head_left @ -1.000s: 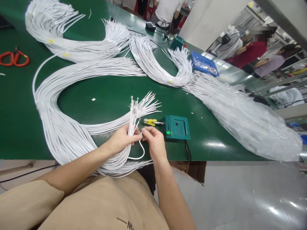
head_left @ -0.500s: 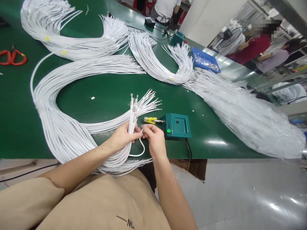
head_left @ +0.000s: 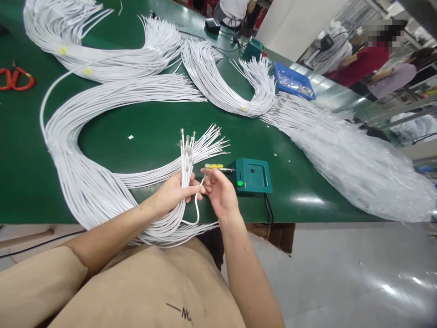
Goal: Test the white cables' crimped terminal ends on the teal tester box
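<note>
My left hand (head_left: 177, 189) is closed around a bundle of white cables (head_left: 186, 159) whose stripped ends point up. One looped cable (head_left: 197, 207) stands apart from the bundle, its end held between my two hands. My right hand (head_left: 218, 189) is beside it, fingers bent around the tip of that single cable. Just beyond my right fingers lies a yellow clip (head_left: 215, 166) on a metal rod, joined to a green device (head_left: 253, 175) with a bright green button. More white cables (head_left: 153, 175) lie behind the held bundle.
Large white cable bundles (head_left: 112, 64) curve over the green table (head_left: 136, 123). Orange-handled scissors (head_left: 15, 82) lie at the far left. A blue tray (head_left: 294, 82) of small metal parts sits at the back, near a plastic-wrapped bundle (head_left: 358, 155). People are in the background.
My right fingers have opened somewhat and shifted up towards the yellow clip. The single cable's end now stands more upright, and the tips of the held bundle have spread a little.
</note>
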Demonstrator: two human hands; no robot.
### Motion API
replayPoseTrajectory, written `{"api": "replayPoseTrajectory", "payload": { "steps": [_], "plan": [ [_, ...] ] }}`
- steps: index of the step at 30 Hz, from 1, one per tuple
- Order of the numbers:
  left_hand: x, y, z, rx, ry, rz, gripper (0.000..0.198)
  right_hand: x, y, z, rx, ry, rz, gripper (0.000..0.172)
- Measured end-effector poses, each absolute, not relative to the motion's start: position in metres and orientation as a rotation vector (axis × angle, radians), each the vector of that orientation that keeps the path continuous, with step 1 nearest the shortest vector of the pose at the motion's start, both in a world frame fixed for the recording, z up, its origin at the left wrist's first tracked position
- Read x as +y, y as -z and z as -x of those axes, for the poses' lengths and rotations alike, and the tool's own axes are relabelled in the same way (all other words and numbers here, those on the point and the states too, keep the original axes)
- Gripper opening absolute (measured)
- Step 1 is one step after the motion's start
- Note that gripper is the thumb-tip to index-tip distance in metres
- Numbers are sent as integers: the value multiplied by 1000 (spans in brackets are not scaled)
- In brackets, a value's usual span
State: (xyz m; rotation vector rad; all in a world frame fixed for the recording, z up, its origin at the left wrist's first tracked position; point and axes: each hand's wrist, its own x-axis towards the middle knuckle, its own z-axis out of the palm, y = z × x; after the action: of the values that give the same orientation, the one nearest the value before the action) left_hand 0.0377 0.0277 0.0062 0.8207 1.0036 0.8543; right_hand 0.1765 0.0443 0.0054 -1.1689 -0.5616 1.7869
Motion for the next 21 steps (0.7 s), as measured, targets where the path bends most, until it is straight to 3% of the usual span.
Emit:
{"api": "replayPoseTrajectory", "payload": {
  "steps": [12,18,21],
  "plan": [
    [29,-11,-33,1017,-836,-895,27,38,-1,-179,-495,-1893,1095,29],
    [29,-7,-32,1067,-862,-900,26,35,-9,-180,-695,-1709,1219,28],
    [28,-7,-31,1040,-872,-828,39,34,-13,-181,-914,-1531,1364,22]
  ]
}}
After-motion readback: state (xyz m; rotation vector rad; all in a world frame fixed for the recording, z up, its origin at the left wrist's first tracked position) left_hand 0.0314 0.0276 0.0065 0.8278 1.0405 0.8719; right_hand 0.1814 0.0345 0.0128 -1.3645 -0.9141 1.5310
